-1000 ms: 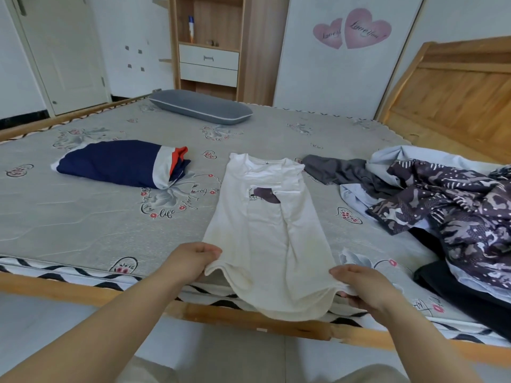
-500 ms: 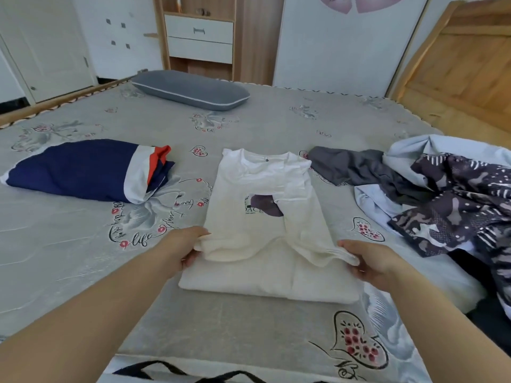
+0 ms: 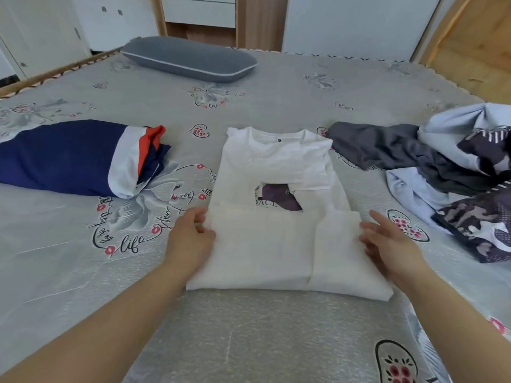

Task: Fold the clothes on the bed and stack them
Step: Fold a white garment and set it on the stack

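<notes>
Left hand resting at left edge of white T-shirt, fingers loosely curled against folded-over hem, thumb toward fabric; whether actually pinching cloth or only touching, impossible to tell. Right hand released, fingers straight and spread, palm turned inward just beside right edge of same shirt, fingertips touching or nearly touching fabric.

White T-shirt lying flat near middle of bed, sleeves tucked in, lower part folded up over chest so that hem edge crosses just below dark purple print with some lettering. Neckline at far end, small dark dot at collar.

Left of shirt, well apart: folded navy garment with white and orange bands at right end, lying on grey mattress cover printed with hearts and script. Right of shirt: heap of unfolded clothes, with dark grey garment nearest, pale blue cloth beneath and behind, and dark camouflage-patterned piece at right edge of view.

Far side of bed: grey pillow with pale piping, lying lengthwise. Beyond that, wooden cabinet with white drawers against white wall; wooden board leaning at far right.
</notes>
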